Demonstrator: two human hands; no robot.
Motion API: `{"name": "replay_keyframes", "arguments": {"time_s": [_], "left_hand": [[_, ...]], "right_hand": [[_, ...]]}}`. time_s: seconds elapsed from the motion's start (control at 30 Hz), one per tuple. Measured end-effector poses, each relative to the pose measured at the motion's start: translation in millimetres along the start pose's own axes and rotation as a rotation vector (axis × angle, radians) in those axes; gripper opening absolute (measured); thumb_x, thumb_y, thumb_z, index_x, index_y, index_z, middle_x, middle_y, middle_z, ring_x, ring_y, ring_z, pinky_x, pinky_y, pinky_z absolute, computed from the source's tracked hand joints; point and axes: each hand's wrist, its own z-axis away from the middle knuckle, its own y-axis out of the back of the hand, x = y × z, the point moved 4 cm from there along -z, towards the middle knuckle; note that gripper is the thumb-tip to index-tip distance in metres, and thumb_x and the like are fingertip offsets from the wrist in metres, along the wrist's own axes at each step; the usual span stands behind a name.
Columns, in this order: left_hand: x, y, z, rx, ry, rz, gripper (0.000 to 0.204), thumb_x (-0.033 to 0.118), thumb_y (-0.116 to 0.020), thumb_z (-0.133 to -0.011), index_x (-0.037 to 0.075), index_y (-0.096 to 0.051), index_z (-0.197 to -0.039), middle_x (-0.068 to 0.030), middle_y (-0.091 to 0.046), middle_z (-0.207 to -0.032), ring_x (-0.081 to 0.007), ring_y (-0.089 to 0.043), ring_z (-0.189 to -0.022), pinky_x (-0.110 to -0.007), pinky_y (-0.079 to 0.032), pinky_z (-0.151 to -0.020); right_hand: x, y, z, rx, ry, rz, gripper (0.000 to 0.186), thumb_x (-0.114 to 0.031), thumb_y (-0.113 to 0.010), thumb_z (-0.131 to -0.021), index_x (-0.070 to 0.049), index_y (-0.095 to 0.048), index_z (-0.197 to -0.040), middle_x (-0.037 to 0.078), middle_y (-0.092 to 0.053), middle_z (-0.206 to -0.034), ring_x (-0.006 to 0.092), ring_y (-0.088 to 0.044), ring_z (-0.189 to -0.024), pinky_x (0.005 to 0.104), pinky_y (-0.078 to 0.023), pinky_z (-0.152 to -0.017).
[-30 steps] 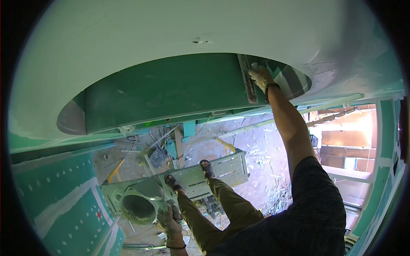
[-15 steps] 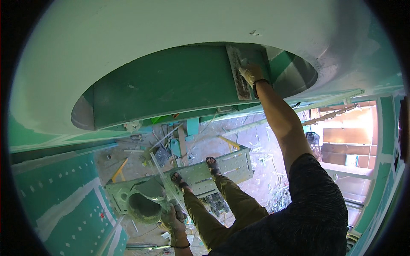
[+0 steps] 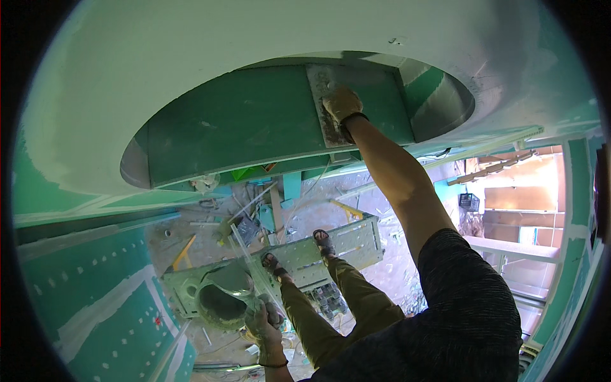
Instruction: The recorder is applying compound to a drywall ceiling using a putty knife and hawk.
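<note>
My right hand (image 3: 344,104), gloved and closed, grips a plastering trowel (image 3: 316,79). The long blade is smeared with plaster and lies against the green board (image 3: 242,114) inside an oval opening. Down by my left leg, my left hand (image 3: 259,328) is gloved and closed too. A grey, rounded thing shows at its fingers, but I cannot make out what it is. Next to this hand is a plaster-coated bucket (image 3: 221,304), with a smooth, pale grey-green piece (image 3: 232,278) over its rim.
I stand on a narrow perforated work platform (image 3: 350,245) above a floor littered with offcuts. A pale curved surface (image 3: 191,38) surrounds the oval opening. Green boards with filled joints (image 3: 105,299) are at the left. A dark crate (image 3: 469,202) sits at the right.
My right hand has drawn the trowel leftward along the green board. My left hand stays beside the bucket. The whole view has shifted slightly.
</note>
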Motion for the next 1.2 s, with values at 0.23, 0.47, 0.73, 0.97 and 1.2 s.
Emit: {"name": "replay_keyframes", "arguments": {"time_s": [0.23,0.47,0.73,0.97,1.2], "left_hand": [[14.6,-16.8,-2.2,0.062,-0.045,-0.068,0.03,0.033,-0.071,-0.094,0.004,-0.067,-0.099,0.0028,-0.049,-0.06,-0.006,-0.036,-0.045,-0.024,-0.028,-0.042],[84.4,-57.2,-24.6,-0.006,-0.041,-0.219,0.022,0.027,-0.074,-0.093,0.009,-0.063,-0.099,0.0034,-0.056,-0.074,-0.0075,-0.046,-0.056,-0.028,-0.038,-0.051],[118.7,-70.8,-63.1,0.061,-0.134,-0.219,0.025,0.027,-0.071,-0.094,0.003,-0.066,-0.101,0.0001,-0.061,-0.075,-0.0075,-0.051,-0.059,-0.027,-0.04,-0.052],[146.1,-81.5,-51.7,0.368,-0.779,-0.888,0.028,0.025,-0.07,-0.092,0.0,-0.067,-0.103,-0.0144,-0.071,-0.086,-0.0266,-0.068,-0.074,-0.034,-0.055,-0.068],[131.2,-53.0,-55.0,0.625,-1.236,-1.225,0.026,0.023,-0.075,-0.088,0.002,-0.066,-0.098,-0.0125,-0.064,-0.078,-0.0308,-0.066,-0.069,-0.038,-0.052,-0.055]], "right_hand": [[-93.0,44.2,20.1,-0.12,0.034,-0.306,0.034,-0.034,-0.063,-0.086,-0.009,-0.068,-0.109,0.018,-0.071,-0.106,0.0373,-0.066,-0.097,0.0471,-0.055,-0.087],[-53.7,59.0,154.6,-0.576,-0.051,-1.128,0.047,-0.048,-0.068,-0.093,-0.015,-0.062,-0.125,0.003,-0.058,-0.085,0.0179,-0.058,-0.078,0.0361,-0.047,-0.06],[-110.6,116.1,251.8,-1.085,-0.052,-0.83,0.036,-0.03,-0.072,-0.093,-0.001,-0.066,-0.114,0.003,-0.067,-0.083,0.0126,-0.063,-0.066,0.0299,-0.049,-0.055],[-168.5,151.9,257.1,-0.024,1.032,-0.174,0.031,-0.015,-0.081,-0.077,-0.016,-0.074,-0.107,0.004,-0.072,-0.114,0.0233,-0.071,-0.096,0.038,-0.058,-0.08],[-195.9,156.3,249.1,-0.195,1.025,-0.202,0.033,-0.017,-0.081,-0.077,-0.018,-0.075,-0.11,0.004,-0.072,-0.116,0.0251,-0.07,-0.098,0.0434,-0.055,-0.087]]}}
